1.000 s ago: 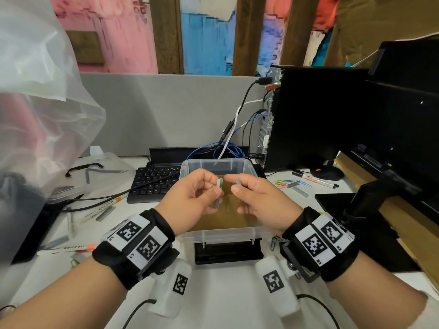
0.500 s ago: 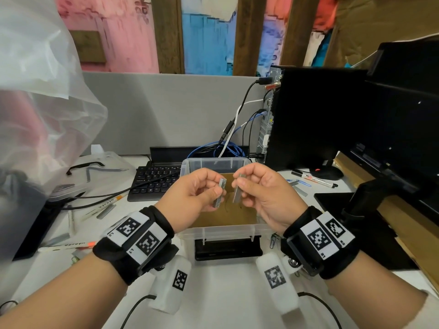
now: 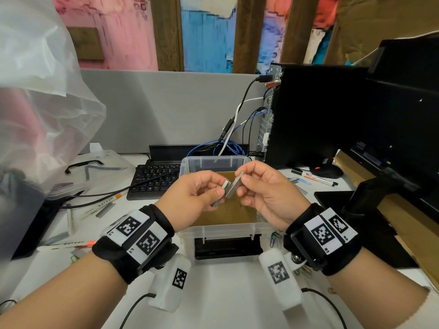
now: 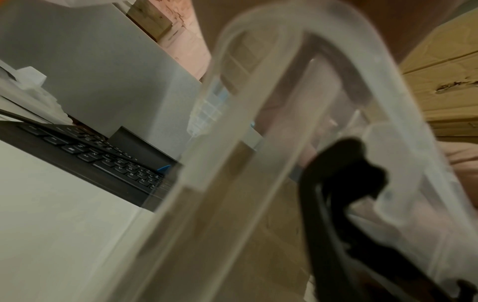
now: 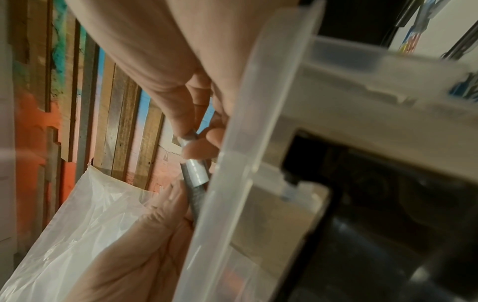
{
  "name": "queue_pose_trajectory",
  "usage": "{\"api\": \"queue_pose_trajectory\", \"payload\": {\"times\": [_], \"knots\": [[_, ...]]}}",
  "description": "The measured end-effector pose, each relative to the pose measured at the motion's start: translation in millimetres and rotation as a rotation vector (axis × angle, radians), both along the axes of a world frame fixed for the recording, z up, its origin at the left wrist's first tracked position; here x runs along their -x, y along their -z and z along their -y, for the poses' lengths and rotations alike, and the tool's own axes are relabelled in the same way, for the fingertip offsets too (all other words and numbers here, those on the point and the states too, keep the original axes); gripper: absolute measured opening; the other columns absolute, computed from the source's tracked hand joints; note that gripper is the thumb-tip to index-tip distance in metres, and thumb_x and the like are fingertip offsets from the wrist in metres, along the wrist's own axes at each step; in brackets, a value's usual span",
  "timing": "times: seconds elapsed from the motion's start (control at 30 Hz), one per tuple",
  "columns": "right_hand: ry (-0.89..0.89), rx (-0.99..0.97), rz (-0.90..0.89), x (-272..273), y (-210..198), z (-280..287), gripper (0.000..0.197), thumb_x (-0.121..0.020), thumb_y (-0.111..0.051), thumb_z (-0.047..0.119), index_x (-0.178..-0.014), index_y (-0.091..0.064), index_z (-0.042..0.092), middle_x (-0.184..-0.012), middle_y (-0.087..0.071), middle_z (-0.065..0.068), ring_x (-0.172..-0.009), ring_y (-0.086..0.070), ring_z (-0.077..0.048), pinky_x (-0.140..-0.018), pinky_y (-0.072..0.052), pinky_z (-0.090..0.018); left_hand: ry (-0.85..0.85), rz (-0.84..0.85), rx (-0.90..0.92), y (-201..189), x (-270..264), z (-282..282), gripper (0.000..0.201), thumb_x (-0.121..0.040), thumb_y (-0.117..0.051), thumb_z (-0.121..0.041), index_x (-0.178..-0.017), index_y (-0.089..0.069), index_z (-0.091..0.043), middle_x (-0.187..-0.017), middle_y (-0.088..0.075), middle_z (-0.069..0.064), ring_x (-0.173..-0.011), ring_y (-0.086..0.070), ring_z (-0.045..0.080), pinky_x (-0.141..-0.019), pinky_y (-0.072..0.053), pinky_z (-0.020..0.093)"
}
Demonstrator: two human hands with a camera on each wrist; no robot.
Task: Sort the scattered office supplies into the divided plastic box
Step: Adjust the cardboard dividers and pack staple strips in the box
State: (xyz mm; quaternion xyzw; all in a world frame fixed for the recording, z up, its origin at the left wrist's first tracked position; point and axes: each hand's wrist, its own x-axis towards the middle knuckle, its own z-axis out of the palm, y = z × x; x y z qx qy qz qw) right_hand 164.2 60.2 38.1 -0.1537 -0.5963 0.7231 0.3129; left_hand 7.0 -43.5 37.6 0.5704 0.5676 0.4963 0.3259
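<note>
Staple strips are what both hands hold, above the clear plastic box point(image 3: 215, 230) that stands on the table point(image 3: 225, 300) in the head view. The left hand point(image 3: 190, 198) pinches one grey staple strip point(image 3: 222, 193) between thumb and curled fingers, its lower end poking out below the thumb. The right hand point(image 3: 266, 193) pinches a second staple strip point(image 3: 234, 187) by its edges, tilted, its near end just beside the left strip; whether the two touch I cannot tell. Both hover over the box's brown floor. Loose supplies lie around: orange-tipped markers point(image 3: 69, 243) and more strips at the left, paper clips point(image 3: 274, 237) by the box's right corner, a marker point(image 3: 316, 179) and blue clips farther right. A keyboard point(image 3: 152, 179) sits behind.

The left wrist view is mostly blurred box wall point(image 4: 258, 163) with its black latch point(image 4: 346, 173); the fingers and strip do not show clearly here.

In the right wrist view, past the box rim point(image 5: 232, 163), fingertips point(image 5: 199, 149) clamp a shiny strip point(image 5: 198, 172) near its upper end, with the other hand point(image 5: 145, 235) meeting it from below.

Such strips look light, stiff yet brittle: glued staples likely snap apart if bent or squeezed mid-length, and the smooth metal may slip. Holding by the long edges, near the middle, seems safest. I cannot make out dividers inside the box, so which compartment suits them is unclear.
</note>
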Motion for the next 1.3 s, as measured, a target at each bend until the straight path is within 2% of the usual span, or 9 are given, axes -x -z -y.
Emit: {"api": "queue_pose_trajectory", "payload": {"times": [0.27, 0.53, 0.63, 0.87, 1.07, 1.13, 1.2, 1.27, 1.3], "knots": [[0.004, 0.012, -0.001, -0.8, -0.2, 0.1, 0.017, -0.096, -0.042, -0.002, -0.099, -0.057, 0.006, -0.084, -0.062, -0.006, -0.068, -0.060, -0.011, -0.059, -0.045, -0.022, -0.001, -0.030, -0.022, 1.2, 1.2, -0.9, 0.018, -0.091, -0.059, -0.005, -0.098, -0.070, -0.017, -0.078, -0.066, -0.001, -0.073, -0.060, 0.011, -0.076, -0.057, 0.034], [0.003, 0.021, 0.005, -2.2, -1.1, -0.2, 0.016, -0.095, -0.044, -0.001, -0.102, -0.058, 0.004, -0.086, -0.065, -0.010, -0.071, -0.064, -0.014, -0.063, -0.052, -0.022, 0.012, -0.024, -0.001, 0.8, 2.5, -1.3, 0.018, -0.091, -0.059, -0.007, -0.101, -0.071, -0.016, -0.082, -0.068, 0.005, -0.077, -0.061, 0.014, -0.078, -0.057, 0.036], [0.015, 0.015, 0.014, -1.5, -2.6, 1.4, 0.015, -0.095, -0.047, 0.005, -0.103, -0.060, 0.004, -0.083, -0.066, -0.011, -0.072, -0.065, -0.015, -0.065, -0.054, -0.023, 0.010, -0.015, -0.005, 0.5, 2.2, -1.3, 0.016, -0.090, -0.061, -0.006, -0.101, -0.070, -0.013, -0.082, -0.069, 0.003, -0.074, -0.061, 0.012, -0.076, -0.056, 0.032], [0.085, -0.026, 0.055, 2.3, -1.7, 4.2, 0.018, -0.094, -0.052, 0.010, -0.107, -0.064, 0.008, -0.078, -0.066, -0.007, -0.069, -0.063, -0.012, -0.060, -0.051, -0.020, -0.007, -0.008, -0.010, 0.9, -0.4, -0.8, 0.012, -0.088, -0.063, -0.006, -0.098, -0.069, -0.008, -0.079, -0.067, 0.002, -0.072, -0.059, 0.013, -0.072, -0.054, 0.028], [0.111, -0.057, 0.072, 2.9, -2.0, 5.7, 0.003, -0.093, -0.054, 0.008, -0.092, -0.057, 0.010, -0.077, -0.067, -0.007, -0.068, -0.065, -0.014, -0.059, -0.050, -0.021, -0.029, -0.028, -0.028, 1.4, -2.7, -2.5, 0.005, -0.088, -0.064, -0.013, -0.087, -0.067, -0.009, -0.070, -0.062, -0.004, -0.070, -0.056, 0.013, -0.068, -0.055, 0.025], [0.112, -0.099, 0.091, 3.1, -1.1, 6.4, 0.006, -0.093, -0.054, 0.007, -0.089, -0.057, 0.010, -0.075, -0.067, -0.007, -0.068, -0.065, -0.015, -0.060, -0.050, -0.022, -0.030, -0.025, -0.022, 1.8, -2.2, -2.8, 0.016, -0.085, -0.064, -0.024, -0.085, -0.066, -0.008, -0.072, -0.064, 0.004, -0.073, -0.058, 0.017, -0.072, -0.057, 0.031], [0.112, -0.132, 0.099, 3.4, -0.7, 7.2, 0.007, -0.093, -0.054, 0.006, -0.087, -0.057, 0.009, -0.074, -0.068, -0.007, -0.068, -0.066, -0.014, -0.061, -0.050, -0.022, -0.034, -0.024, -0.012, 2.4, -1.9, -3.1, 0.029, -0.079, -0.063, -0.036, -0.082, -0.065, -0.007, -0.082, -0.065, 0.021, -0.080, -0.064, 0.027, -0.075, -0.059, 0.039], [0.105, -0.138, 0.099, 3.0, -1.1, 7.9, 0.008, -0.094, -0.053, 0.006, -0.087, -0.057, 0.008, -0.074, -0.068, -0.007, -0.069, -0.067, -0.014, -0.062, -0.051, -0.022, -0.047, -0.026, -0.001, 2.6, -2.2, -3.4, 0.030, -0.077, -0.062, -0.041, -0.077, -0.063, -0.011, -0.090, -0.064, 0.029, -0.088, -0.067, 0.034, -0.077, -0.059, 0.044], [0.102, -0.136, 0.097, 2.6, -1.2, 8.0, 0.009, -0.094, -0.052, 0.006, -0.088, -0.058, 0.008, -0.075, -0.068, -0.007, -0.069, -0.067, -0.015, -0.062, -0.051, -0.022, -0.055, -0.028, 0.002, 2.5, -2.7, -3.6, 0.030, -0.076, -0.063, -0.042, -0.076, -0.063, -0.012, -0.091, -0.063, 0.030, -0.086, -0.067, 0.033, -0.077, -0.059, 0.045]]}}
